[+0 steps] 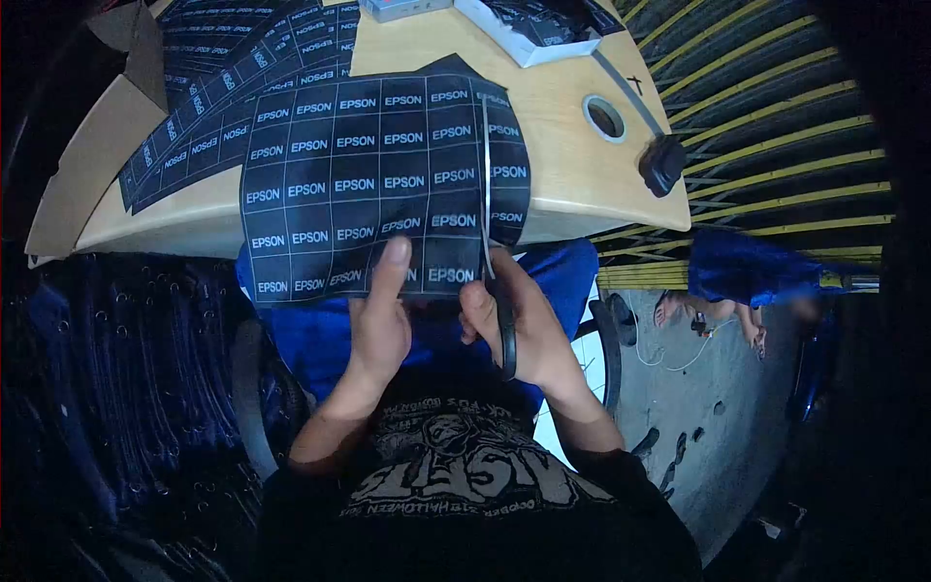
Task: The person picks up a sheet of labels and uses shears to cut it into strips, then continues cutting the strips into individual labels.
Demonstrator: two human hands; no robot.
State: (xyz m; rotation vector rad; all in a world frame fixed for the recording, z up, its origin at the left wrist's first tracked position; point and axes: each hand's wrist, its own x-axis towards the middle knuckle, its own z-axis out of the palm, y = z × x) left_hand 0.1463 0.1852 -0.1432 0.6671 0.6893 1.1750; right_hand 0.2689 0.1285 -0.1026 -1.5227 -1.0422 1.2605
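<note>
My left hand (381,315) grips the near edge of a black sheet (357,165) printed with rows of white EPSON labels, thumb on top and the other fingers hidden beneath. In my right hand (524,325) is a pair of scissors (488,184) with dark handles. A long, thin blade lies over the sheet, pointing away from me, one column in from its right edge. The other blade is hidden under the sheet. The sheet is held up over my lap, its far part over the table's near edge.
More EPSON sheets (281,68) overlap on the wooden table (407,44), near a cardboard box (97,155). A tape roll (588,118), a white box (529,50) and a black object (662,165) lie to the right. Beyond stands a yellow-slatted gate (776,102); another person's hand or foot shows low right.
</note>
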